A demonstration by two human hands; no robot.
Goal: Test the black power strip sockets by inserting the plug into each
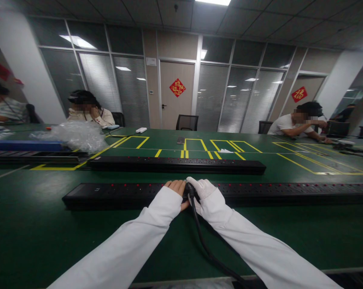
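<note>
A long black power strip [109, 196] with red-marked sockets lies across the green table in front of me. My left hand [176, 188], bare, is wrapped over the strip near its middle. Right beside it, my right hand [202, 189], in a white dotted glove, is closed around a black plug [190, 189] at the strip. From the plug a thick black cable [204, 241] runs down toward the table's near edge. Whether the plug sits in a socket is hidden by the hands. A second black strip [175, 164] lies parallel, just behind.
Clear plastic wrap [79, 135] is heaped at the left, by a blue bar [25, 145]. Yellow tape outlines mark the green table [133, 237]. People sit at the far side, left and right. Black cables [350, 148] lie far right.
</note>
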